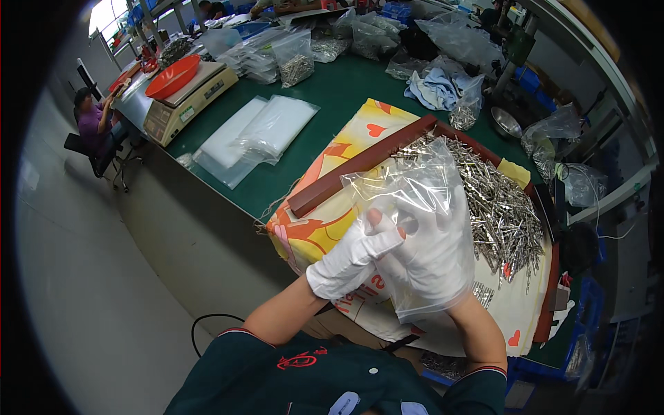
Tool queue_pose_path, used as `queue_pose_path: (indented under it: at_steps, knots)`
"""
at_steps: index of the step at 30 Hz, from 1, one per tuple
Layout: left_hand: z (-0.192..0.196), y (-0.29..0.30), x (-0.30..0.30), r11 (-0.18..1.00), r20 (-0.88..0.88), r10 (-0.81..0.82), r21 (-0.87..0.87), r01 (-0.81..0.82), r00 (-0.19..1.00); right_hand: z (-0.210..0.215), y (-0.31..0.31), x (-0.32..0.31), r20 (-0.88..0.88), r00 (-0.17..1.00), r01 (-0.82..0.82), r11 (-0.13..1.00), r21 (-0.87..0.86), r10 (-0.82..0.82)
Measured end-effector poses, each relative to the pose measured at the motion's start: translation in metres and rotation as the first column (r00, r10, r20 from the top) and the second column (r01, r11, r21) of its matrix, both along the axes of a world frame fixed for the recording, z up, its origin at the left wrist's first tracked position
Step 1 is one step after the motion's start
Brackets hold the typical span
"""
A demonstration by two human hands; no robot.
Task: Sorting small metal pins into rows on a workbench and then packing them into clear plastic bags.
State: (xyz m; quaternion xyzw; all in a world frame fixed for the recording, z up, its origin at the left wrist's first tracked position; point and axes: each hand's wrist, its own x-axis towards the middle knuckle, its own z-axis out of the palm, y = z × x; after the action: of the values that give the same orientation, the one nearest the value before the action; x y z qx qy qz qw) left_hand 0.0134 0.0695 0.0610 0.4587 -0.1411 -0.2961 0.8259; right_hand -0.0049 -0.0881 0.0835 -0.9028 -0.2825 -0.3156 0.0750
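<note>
My left hand [360, 252] pinches the clear bag [423, 190], my right hand [432, 252] spreads beneath its film (inside? can't tell), and the brown-framed tray [366, 166] holds heaped metal pieces [498, 207]!

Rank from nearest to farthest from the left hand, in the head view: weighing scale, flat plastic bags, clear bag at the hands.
1. Clear bag: at the left hand, mostly to its right.
2. Flat plastic bags: ahead, to the left.
3. Weighing scale: farthest, further left.

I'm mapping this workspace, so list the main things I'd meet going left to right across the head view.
Seated person in purple, orange-red bowl, flat plastic bags, gloved left hand, gloved right hand, shiny metal bowl.
</note>
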Motion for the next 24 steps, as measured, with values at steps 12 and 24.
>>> queue_pose_path:
  at_steps: [12, 24]
  knots:
    - [0.004, -0.004, 0.011, 0.955, -0.023, 0.186, -0.231, -0.186, 0.982, -0.016, -0.001, 0.006, 0.167, 0.981, -0.107, 0.993, 0.051, 0.097]
    - [0.000, -0.010, -0.007, 0.969, 0.039, 0.178, -0.180, -0.168, 0.983, -0.019, 0.009, -0.002, 0.061, 0.998, 0.002, 0.980, 0.199, -0.014]
